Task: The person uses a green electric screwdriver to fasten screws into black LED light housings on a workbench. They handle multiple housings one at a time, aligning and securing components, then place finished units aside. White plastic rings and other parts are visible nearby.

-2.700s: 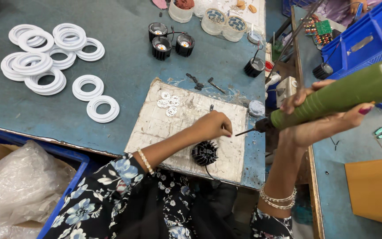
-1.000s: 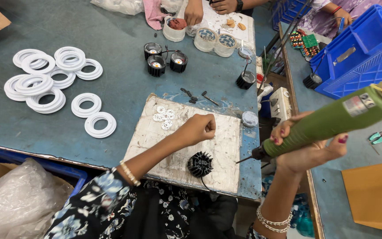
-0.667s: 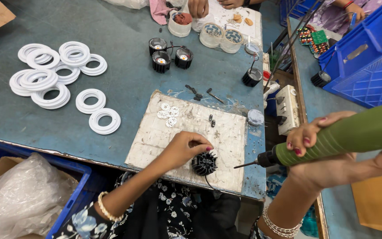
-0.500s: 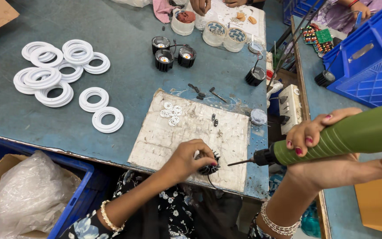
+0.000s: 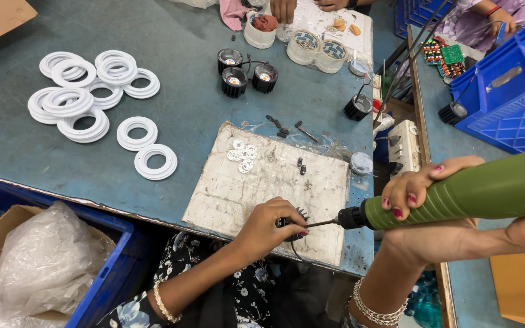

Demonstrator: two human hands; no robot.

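While the left hand [image 5: 268,228] clamps a black finned part [image 5: 293,220] against the near edge of the white board [image 5: 256,188], the right hand [image 5: 451,228] grips a green electric screwdriver [image 5: 475,191], held level, bit tip at the part. Board lies on the blue-grey bench [image 5: 202,103].

Counts, all placed from the board:
- On the board, far-left corner: a cluster of small white washers [image 5: 242,155], number not readable. Centre-far: two small dark screws [image 5: 301,166].
- Left of the board: white rings [image 5: 92,103], two lying single nearest the board, the rest stacked in overlapping piles; exact total unclear.
- Beyond the board: three black lamp bodies [image 5: 241,73] grouped, a fourth black body [image 5: 358,107] to the far right.
- Further beyond: three round clear tubs [image 5: 302,44].
- Near-left, below bench level: a box holding a clear plastic bag [image 5: 37,267].
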